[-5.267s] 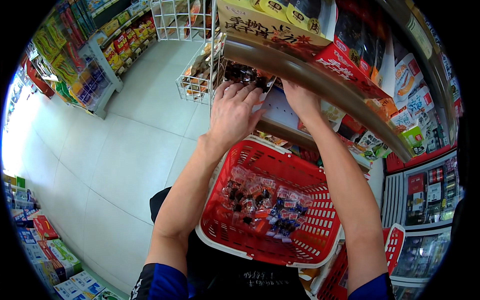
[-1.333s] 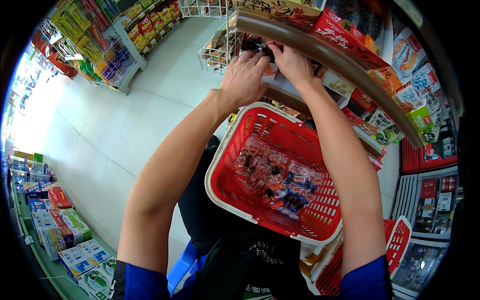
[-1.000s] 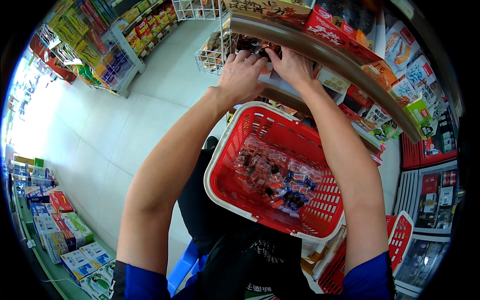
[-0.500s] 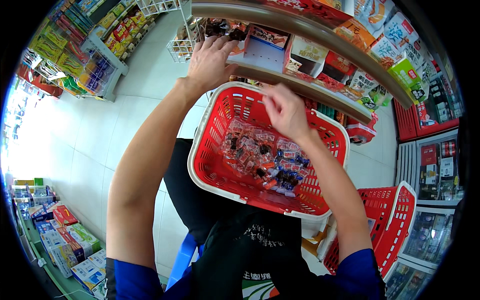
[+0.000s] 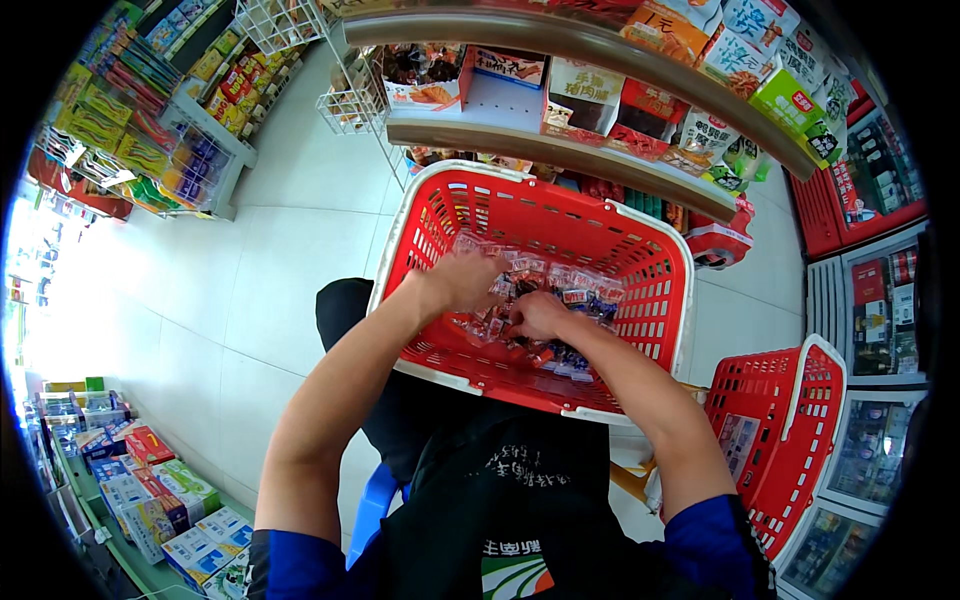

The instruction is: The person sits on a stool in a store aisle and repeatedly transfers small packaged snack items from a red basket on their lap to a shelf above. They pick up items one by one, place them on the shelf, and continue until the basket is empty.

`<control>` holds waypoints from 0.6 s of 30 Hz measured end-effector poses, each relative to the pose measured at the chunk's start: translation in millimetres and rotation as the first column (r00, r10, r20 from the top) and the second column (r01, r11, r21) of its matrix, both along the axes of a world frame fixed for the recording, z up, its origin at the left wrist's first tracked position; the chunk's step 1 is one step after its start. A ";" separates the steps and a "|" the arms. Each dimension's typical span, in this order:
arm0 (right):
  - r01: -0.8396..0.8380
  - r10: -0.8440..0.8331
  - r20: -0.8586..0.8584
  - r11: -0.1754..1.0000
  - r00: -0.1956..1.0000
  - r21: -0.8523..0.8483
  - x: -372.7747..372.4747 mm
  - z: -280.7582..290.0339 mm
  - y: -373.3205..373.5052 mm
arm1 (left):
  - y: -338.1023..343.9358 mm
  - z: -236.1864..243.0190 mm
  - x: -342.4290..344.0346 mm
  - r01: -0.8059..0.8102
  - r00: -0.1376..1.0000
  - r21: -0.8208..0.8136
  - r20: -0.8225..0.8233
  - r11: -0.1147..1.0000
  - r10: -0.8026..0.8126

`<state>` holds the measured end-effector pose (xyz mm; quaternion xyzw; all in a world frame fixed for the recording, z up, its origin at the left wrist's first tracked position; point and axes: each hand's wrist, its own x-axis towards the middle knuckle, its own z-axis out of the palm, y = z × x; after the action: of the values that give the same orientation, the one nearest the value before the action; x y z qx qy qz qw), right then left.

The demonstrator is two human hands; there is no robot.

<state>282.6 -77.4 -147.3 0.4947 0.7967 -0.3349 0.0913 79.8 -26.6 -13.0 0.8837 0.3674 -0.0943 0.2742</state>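
A red shopping basket (image 5: 640, 250) with a white rim sits in front of my lap, tilted a little. In its bottom lies a pile of small clear-wrapped snack packets (image 5: 590, 290), some with dark blue and some with orange-red contents. My left hand (image 5: 466, 281) is down in the basket over the left of the pile, slightly blurred, its fingertips hidden. Beside it, my right hand (image 5: 540, 316) touches the middle of the pile with fingers curled together; what they pinch is hidden.
A snack shelf (image 5: 560, 150) with open display boxes (image 5: 430, 92) stands just beyond the basket. A second red basket (image 5: 775, 430) is at the right, near glass-door coolers (image 5: 870, 440). Wire racks (image 5: 350, 105) stand at far left of the shelf; boxed goods (image 5: 170, 480) lie lower left.
My left hand has come down from the shelf's display box into the basket. My right hand has dropped from above the basket onto the packets.
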 end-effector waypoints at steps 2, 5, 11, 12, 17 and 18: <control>0.104 -0.139 -0.212 0.980 0.967 -0.171 5.9 3.4 12.0 | -1.0 -15.8 -7.9 -0.028 0.999 -0.080 0.016 0.996 0.029; 0.277 -0.477 -0.526 0.867 0.705 -0.415 15.1 24.6 26.0 | 0.7 -25.8 -24.3 -0.277 0.909 -0.031 0.315 0.960 0.272; 0.361 -0.700 -0.710 0.684 0.079 -0.634 18.0 116.5 31.5 | -14.8 -4.7 -21.9 -0.279 0.491 -0.720 0.462 0.635 0.739; 0.368 -0.695 -0.717 0.682 0.055 -0.632 16.2 123.9 31.3 | -15.7 -11.0 -23.3 -0.230 0.498 -0.727 0.483 0.647 0.720; 0.465 -0.568 -0.742 0.797 0.357 -0.386 27.6 146.8 30.2 | -28.3 5.3 -23.7 -0.361 0.699 -0.350 0.512 0.864 0.500; 0.488 -0.615 -0.746 0.748 0.256 -0.450 27.8 154.5 26.7 | -32.4 27.7 -20.6 -0.406 0.727 -0.258 0.491 0.877 0.481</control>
<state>310.4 -50.8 7.1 0.4957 0.4808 -0.5945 -0.4120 59.2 -59.0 14.7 0.7396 0.4683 0.2029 0.4388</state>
